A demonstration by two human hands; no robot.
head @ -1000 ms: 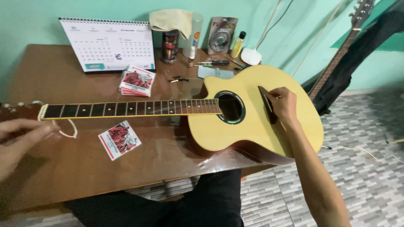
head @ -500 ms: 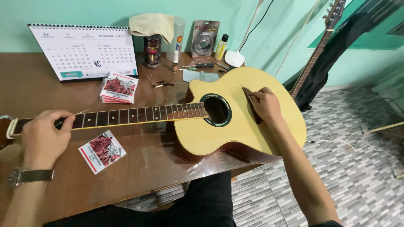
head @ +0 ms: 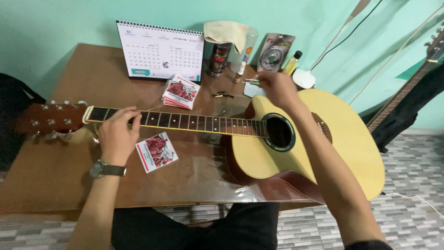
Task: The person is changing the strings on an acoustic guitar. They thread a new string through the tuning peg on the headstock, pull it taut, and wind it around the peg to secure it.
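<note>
Guitar [head: 277, 153] lies flat across our brown table [head: 69, 185], neck pointing left. Our left hand [head: 118, 134] rests on the fretboard near the headstock, fingers curled together over it. Our right hand [head: 277, 88] hovers beyond the body near small tools, blurred; we cannot tell its fingers' state.
</note>
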